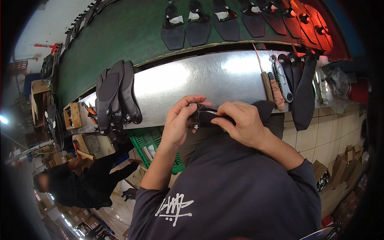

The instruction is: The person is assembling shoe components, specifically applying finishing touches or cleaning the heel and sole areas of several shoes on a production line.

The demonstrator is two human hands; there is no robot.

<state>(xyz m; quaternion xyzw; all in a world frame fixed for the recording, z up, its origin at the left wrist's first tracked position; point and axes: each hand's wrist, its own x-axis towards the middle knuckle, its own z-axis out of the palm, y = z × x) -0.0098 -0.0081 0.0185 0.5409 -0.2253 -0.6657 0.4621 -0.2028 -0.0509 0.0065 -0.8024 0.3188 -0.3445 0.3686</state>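
A shiny metal worktop (168, 76) crosses the middle of the frame, below a green table (120, 32) lined with dark shoes (227, 30) at the top. At centre, by the worktop's near edge, we hold a black shoe (206, 117). Our left hand (178, 120) curls its fingers around one end, thumb against it; our right hand (246, 124) pinches the shoe's edge between thumb and bent fingers.

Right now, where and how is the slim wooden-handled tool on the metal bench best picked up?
Probably by its wooden handle, from the person's near side and above: the handle points toward the person, while the thin metal shaft points away. A pink-wrapped handle lies close on its right, so a narrow pinch seems best.
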